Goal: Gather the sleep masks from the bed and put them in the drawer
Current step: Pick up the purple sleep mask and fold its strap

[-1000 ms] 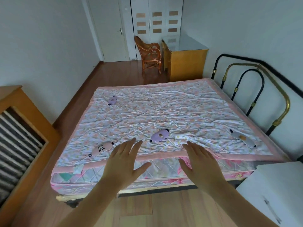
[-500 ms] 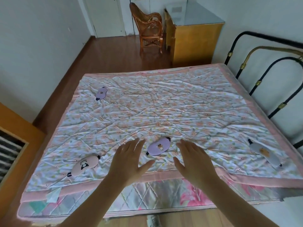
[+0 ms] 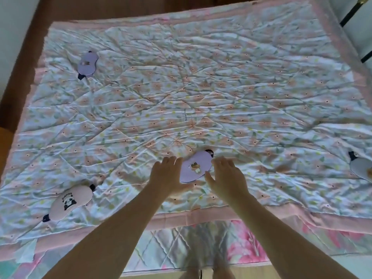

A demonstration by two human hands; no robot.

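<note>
Several sleep masks lie on the floral quilt (image 3: 201, 87) of the bed. A lilac mask (image 3: 195, 168) with a small picture lies near the front edge, between my two hands. My left hand (image 3: 167, 176) is just left of it, fingers spread, thumb under its lower end. My right hand (image 3: 227, 178) is just right of it, also spread. Neither hand grips it. A pink panda mask (image 3: 69, 200) lies at the front left. Another lilac mask (image 3: 87, 64) lies at the far left. A grey mask (image 3: 360, 168) is cut off at the right edge.
The quilt's pink border (image 3: 201, 218) runs along the front, with the mattress side (image 3: 181, 248) below it. Wooden floor (image 3: 22, 63) shows on the left. Black bars of the bed frame (image 3: 350, 15) stand at the top right. No drawer is in view.
The view has tilted down and closed in on the bed. Both hands have reached forward and now flank the near lilac mask.
</note>
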